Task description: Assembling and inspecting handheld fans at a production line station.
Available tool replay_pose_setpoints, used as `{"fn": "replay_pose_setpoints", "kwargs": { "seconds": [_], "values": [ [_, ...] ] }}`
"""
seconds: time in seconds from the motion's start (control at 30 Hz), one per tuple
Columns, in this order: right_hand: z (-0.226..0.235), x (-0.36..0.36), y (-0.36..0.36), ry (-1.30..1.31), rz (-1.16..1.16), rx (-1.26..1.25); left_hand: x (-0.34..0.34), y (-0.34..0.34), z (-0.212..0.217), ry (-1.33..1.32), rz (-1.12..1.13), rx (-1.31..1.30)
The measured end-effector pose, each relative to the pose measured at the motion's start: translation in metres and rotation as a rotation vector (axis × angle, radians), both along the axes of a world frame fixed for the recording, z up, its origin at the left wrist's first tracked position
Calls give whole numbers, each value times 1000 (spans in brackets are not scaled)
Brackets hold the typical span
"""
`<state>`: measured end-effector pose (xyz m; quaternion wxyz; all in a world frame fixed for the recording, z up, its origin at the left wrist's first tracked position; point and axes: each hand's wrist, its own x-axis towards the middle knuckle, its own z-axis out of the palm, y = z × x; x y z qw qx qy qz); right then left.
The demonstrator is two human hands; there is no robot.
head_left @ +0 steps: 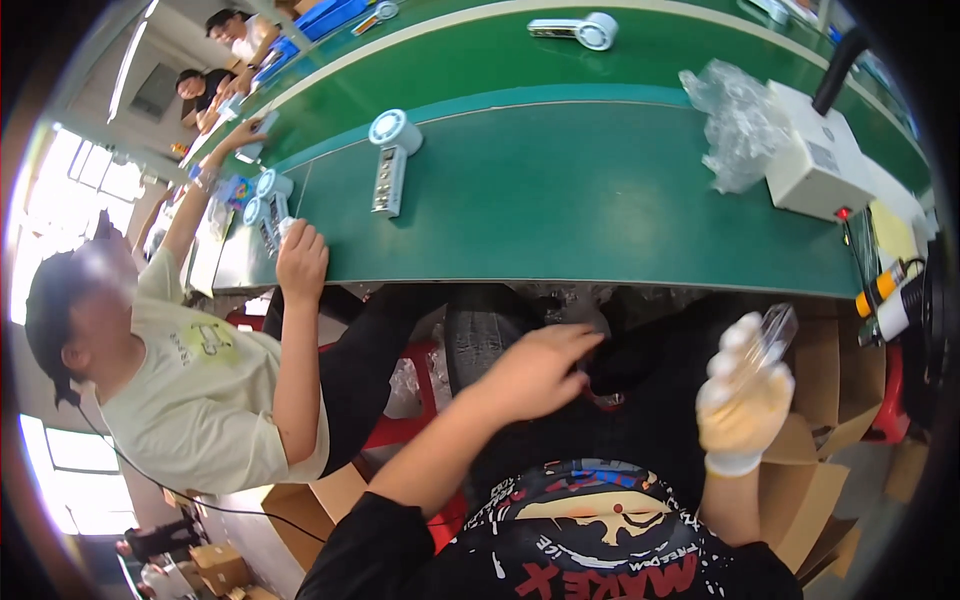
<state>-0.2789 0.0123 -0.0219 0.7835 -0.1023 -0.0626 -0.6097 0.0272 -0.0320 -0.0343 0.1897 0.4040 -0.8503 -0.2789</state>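
My left hand (540, 372) is bare and hangs over my lap, below the table edge. Its fingers stretch to the right with the thumb apart, and nothing shows in them. My right hand (745, 405) wears a cream and white glove and is raised in front of the table's right part. Its fingers close on a clear plastic wrapper (777, 332); whatever lies inside the wrapper is hard to make out. A light blue handheld fan (393, 135) with a shiny handle lies on the green table (560, 200), ahead of my left hand.
A white box-shaped device (820, 155) stands at the right beside crumpled clear plastic (735, 125). Another fan (590, 32) lies on the green belt beyond. At left sits a co-worker (200, 400), hands near more fans (268, 205). Cardboard boxes (800, 500) stand at lower right.
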Motion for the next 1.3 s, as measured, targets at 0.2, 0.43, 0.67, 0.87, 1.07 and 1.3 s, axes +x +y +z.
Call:
{"fn": "replay_pose_setpoints", "kwargs": {
  "seconds": [0.2, 0.43, 0.67, 0.87, 1.07, 1.3],
  "values": [
    [6, -47, -2, -114, -195, -35, 66, -75, 111, 205, 422, -310],
    [11, -29, 28, 19, -71, -34, 174, -246, 109, -262, 757, -389],
    [33, -83, 21, 667, -279, 159, 181, -263, 96, -220, 822, -62],
    [59, -99, 18, 1514, -680, 39, 80, -166, 126, -21, 681, -42],
    [78, -79, 0, 1573, -668, 16, 18, -61, 105, 390, 462, 40],
    [35, -82, 20, 1123, -810, 76, -13, 24, 43, 956, 470, 604]
  ]
}}
